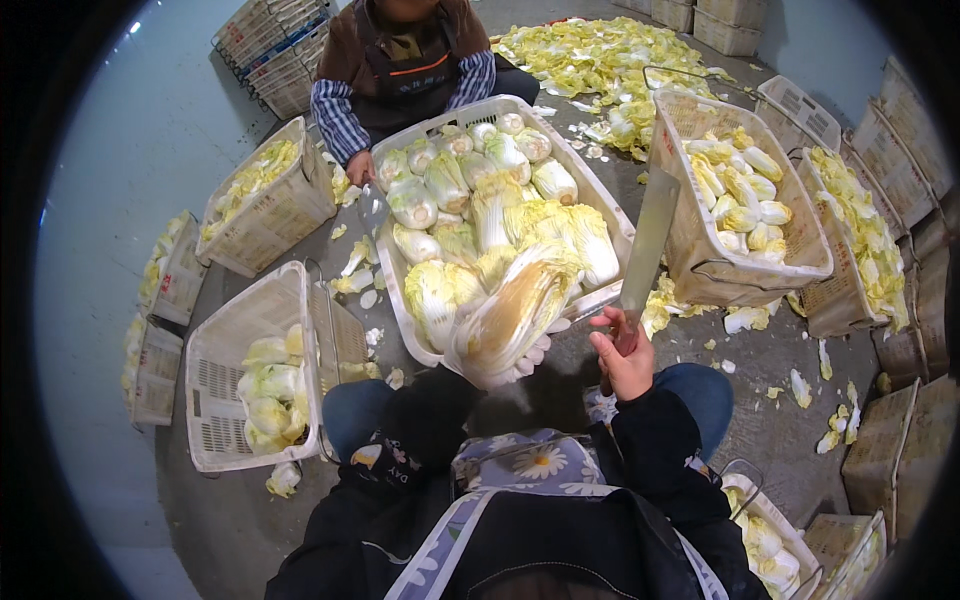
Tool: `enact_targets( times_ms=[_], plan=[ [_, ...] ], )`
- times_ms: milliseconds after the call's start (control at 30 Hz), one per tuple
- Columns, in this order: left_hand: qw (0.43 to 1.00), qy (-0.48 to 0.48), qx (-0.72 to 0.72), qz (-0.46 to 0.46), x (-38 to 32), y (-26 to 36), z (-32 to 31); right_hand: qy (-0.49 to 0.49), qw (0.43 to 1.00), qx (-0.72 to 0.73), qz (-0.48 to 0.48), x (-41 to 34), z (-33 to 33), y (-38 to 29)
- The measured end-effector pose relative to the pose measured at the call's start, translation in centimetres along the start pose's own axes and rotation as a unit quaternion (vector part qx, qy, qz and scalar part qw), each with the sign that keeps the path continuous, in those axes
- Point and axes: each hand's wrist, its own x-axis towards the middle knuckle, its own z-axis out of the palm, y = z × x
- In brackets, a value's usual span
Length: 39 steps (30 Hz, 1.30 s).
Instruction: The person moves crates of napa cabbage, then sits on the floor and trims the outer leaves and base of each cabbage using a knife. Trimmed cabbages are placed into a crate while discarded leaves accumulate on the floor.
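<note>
My left hand [534, 355], in a pale glove, holds a napa cabbage [510, 315] with brownish outer leaves over the near edge of a large white plastic crate [401, 307]. The fingers show along the cabbage's right side; the rest of the hand is hidden beneath it. Bare, my right hand [628, 360] grips the handle of a cleaver [651, 240], its wide blade pointing up and away, just right of the crate. Several napa cabbages [446, 182] fill that crate, some with their cut stem ends showing.
A co-worker [405, 67] sits across the crate, one hand by another blade [373, 210]. Crates with cabbages stand at left [247, 360] and right [750, 247]. Loose leaves [607, 60] lie heaped at the back; scraps litter the floor. More crates [885, 450] line the right wall.
</note>
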Motion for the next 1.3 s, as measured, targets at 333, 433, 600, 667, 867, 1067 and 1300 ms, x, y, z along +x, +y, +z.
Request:
enact_targets(
  times_ms=[333, 433, 600, 667, 867, 1067, 1300],
  plan=[
    [0.995, -0.002, 0.075, 0.064, -1.7, -5.1, -2.0, -0.104, 0.933, 0.293, 0.180, -3.0, 1.5, 2.2],
    [0.993, -0.003, 0.090, 0.075, -1.9, -5.7, -2.0, -0.152, 0.912, 0.345, 0.161, -3.4, 2.1, 2.4],
    [0.990, 0.002, 0.114, 0.087, -2.5, -5.9, -1.9, -0.188, 0.886, 0.386, 0.175, -3.7, 2.7, 1.8],
    [0.988, 0.005, 0.125, 0.091, -2.5, -6.2, -2.1, -0.215, 0.851, 0.427, 0.217, -3.8, 2.9, 1.4],
    [0.982, 0.028, 0.166, 0.086, -2.0, -6.4, -3.4, -0.148, 0.815, 0.501, 0.252, -4.7, 3.5, -0.2],
    [0.873, 0.150, 0.456, 0.085, -7.0, -5.6, -5.8, -0.059, 0.868, 0.458, 0.182, -4.9, 2.6, 0.1],
    [0.659, 0.030, 0.596, 0.458, -3.3, -8.3, -4.1, -0.014, 0.877, 0.446, 0.177, -5.5, 4.4, 2.0]
  ],
)
